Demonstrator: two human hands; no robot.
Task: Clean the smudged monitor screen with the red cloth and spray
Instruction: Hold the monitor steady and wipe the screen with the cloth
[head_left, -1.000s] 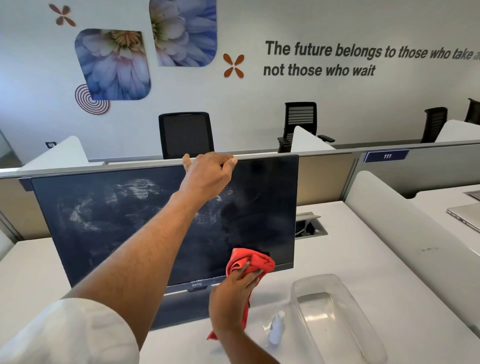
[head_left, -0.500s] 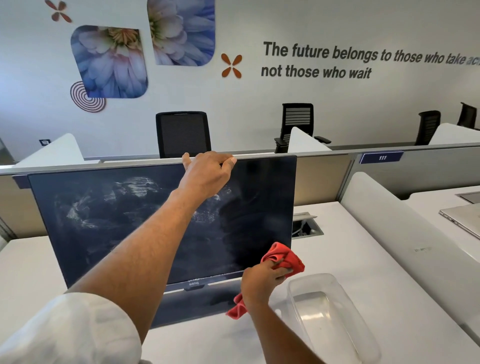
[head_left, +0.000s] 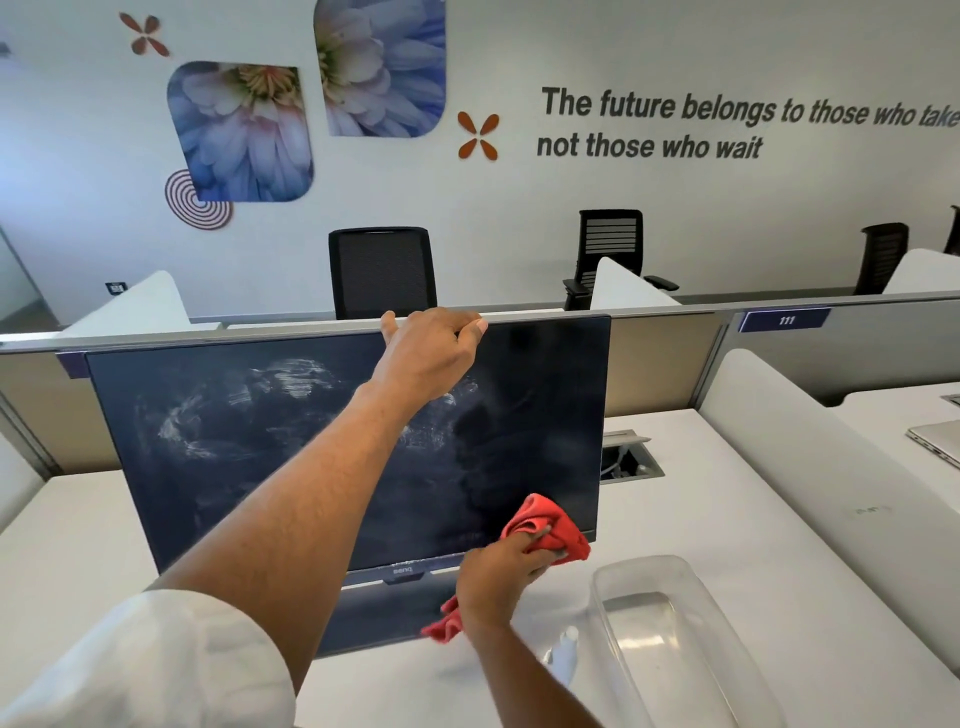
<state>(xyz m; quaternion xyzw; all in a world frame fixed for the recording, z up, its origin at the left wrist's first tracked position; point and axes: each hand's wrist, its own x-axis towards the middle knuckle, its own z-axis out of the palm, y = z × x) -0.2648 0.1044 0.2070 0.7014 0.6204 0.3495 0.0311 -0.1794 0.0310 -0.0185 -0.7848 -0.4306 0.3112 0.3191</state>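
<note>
L hand (head_left: 434, 353) holds the monitor (head_left: 291, 457) top edge, fingers curled over it. R hand (head_left: 498, 574) squeezes the red cloth (head_left: 545, 527) vs. the screen's bottom corner.

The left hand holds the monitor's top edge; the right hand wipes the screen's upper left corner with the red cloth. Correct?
Wrong corner. In the head view the right hand holds the red cloth at the lower right corner of the monitor. The left hand does hold its top edge.
</note>
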